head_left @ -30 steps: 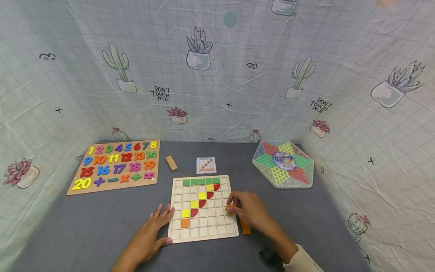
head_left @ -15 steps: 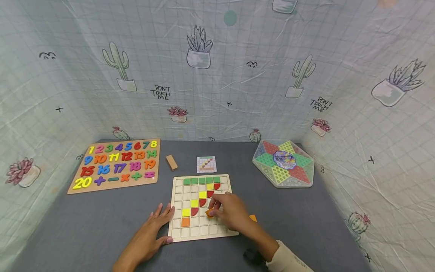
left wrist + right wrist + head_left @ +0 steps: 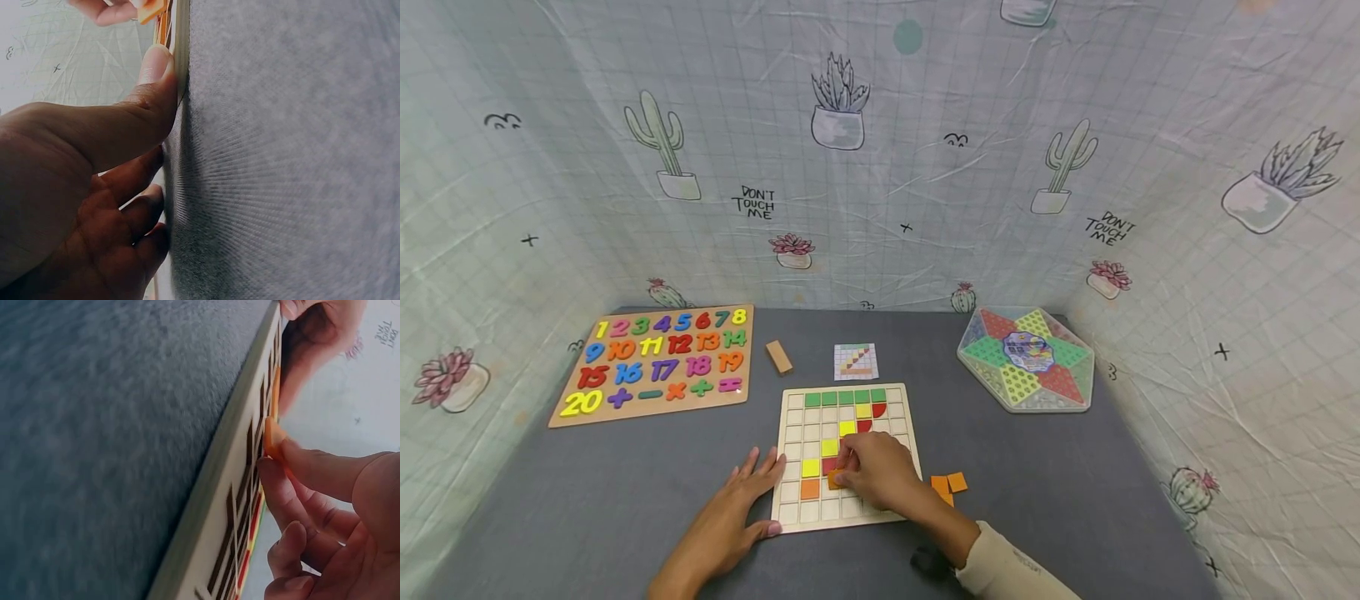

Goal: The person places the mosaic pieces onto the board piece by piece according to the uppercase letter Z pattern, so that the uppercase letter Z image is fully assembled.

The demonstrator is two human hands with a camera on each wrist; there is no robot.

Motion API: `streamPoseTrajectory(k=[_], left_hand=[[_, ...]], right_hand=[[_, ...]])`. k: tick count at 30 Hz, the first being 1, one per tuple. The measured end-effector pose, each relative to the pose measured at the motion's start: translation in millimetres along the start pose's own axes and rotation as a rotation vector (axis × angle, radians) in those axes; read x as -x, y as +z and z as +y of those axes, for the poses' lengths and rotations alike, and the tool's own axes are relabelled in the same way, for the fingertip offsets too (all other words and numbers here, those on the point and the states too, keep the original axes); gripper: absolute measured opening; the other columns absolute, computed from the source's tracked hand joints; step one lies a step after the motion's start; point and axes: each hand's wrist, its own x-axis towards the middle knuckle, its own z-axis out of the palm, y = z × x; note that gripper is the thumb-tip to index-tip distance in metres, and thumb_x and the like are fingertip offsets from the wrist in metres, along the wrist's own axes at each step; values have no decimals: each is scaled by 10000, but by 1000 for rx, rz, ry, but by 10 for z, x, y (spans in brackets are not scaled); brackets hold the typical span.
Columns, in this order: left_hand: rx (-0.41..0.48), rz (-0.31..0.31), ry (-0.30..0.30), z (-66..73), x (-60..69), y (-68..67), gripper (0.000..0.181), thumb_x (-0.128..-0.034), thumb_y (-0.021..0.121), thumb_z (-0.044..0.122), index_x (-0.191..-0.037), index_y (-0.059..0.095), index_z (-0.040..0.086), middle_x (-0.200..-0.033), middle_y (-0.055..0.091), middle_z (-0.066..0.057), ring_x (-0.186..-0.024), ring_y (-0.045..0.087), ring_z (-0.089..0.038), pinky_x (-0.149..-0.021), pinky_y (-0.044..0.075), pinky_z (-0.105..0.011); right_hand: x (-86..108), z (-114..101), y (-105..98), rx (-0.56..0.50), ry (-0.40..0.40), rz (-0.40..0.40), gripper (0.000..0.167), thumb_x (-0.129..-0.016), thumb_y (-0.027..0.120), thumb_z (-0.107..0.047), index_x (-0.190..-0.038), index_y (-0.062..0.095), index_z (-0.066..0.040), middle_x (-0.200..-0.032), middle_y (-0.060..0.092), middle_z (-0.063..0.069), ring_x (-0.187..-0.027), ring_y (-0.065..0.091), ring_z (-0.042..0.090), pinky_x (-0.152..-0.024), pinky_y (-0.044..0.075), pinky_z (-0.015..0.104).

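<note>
A wooden grid board (image 3: 882, 450) lies on the dark grey table. In its cells sit a row of green tiles (image 3: 846, 397), a diagonal of yellow square tiles (image 3: 811, 468) with red quarter-round tiles (image 3: 879, 410) beside it, and one orange square tile (image 3: 810, 489). My right hand (image 3: 880, 471) pinches another orange square tile (image 3: 834, 480) between thumb and fingers, just right of the placed one. The right wrist view has this held tile (image 3: 273, 437) tilted against the board. Fingers spread, my left hand (image 3: 726, 510) rests along the board's left edge, its thumb (image 3: 156, 65) touching the rim.
Several loose orange tiles (image 3: 957, 482) lie right of the board. Behind it are a small pattern card (image 3: 855, 362) and a wooden block (image 3: 778, 357). A number board (image 3: 658, 362) stands back left; a hexagonal star-patterned game box (image 3: 1026, 358) lies back right.
My right hand has carried the orange tile leftward across the board, from its right edge to beside the placed orange tile. The loose orange tiles are uncovered. My left hand stays put.
</note>
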Motion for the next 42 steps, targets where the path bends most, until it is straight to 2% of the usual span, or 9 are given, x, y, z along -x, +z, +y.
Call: streamPoseTrajectory(k=[8, 16, 23, 27, 31, 37, 42], left_hand=[[1, 12, 10, -10, 9, 8, 924, -816, 908, 209, -1622, 459, 148, -1725, 352, -88, -1644, 181, -414, -1303, 188, -667], [7, 33, 27, -13, 12, 13, 907, -823, 902, 189, -1616, 465, 131, -1718, 364, -87, -1643, 193, -412, -1307, 199, -661], [14, 40, 52, -21, 24, 24, 918, -801, 915, 217, -1607, 484, 129, -1705, 395, -108, -1629, 218, -442, -1291, 215, -675], [16, 38, 47, -21, 23, 24, 932, -799, 916, 212, -1614, 472, 130, -1709, 387, -113, -1630, 209, -446, -1290, 213, -678], [12, 32, 22, -17, 21, 13, 944, -807, 912, 195, -1627, 447, 139, -1720, 358, -94, -1642, 183, -427, -1304, 192, -665], [0, 24, 16, -17, 13, 4, 942, -804, 916, 200, -1623, 453, 136, -1720, 358, -94, -1643, 179, -425, -1300, 196, -671], [1, 15, 14, -7, 6, 5, 939, -809, 913, 210, -1625, 452, 145, -1726, 353, -86, -1646, 172, -417, -1303, 191, -667]], right_hand=[[-54, -96, 66, 60, -15, -11, 223, -853, 908, -228, -778, 698, -233, -619, 549, -142, -597, 487, 32, -518, 385, 230], [-48, -121, 65, 106, -58, -28, 276, -824, 931, -232, -705, 683, -245, -638, 569, -144, -623, 486, 30, -528, 398, 222], [-6, -58, -14, 49, -71, -75, 183, -802, 951, -222, -837, 771, -227, -660, 581, -152, -659, 508, 4, -564, 424, 202], [46, 7, -108, 8, -50, -97, 205, -801, 953, -240, -922, 788, -227, -702, 620, -163, -728, 531, 3, -640, 444, 206], [120, 108, -214, -43, -15, -90, 219, -818, 940, -252, -971, 788, -218, -746, 640, -165, -808, 571, 61, -709, 459, 230], [261, 323, -392, -126, 15, -67, 238, -816, 934, -178, -1003, 786, -168, -804, 674, -101, -734, 545, 114, -648, 441, 234], [415, 530, -529, -102, 13, -20, 268, -796, 945, -151, -1008, 781, -147, -854, 708, -14, -785, 558, 167, -678, 433, 250]])
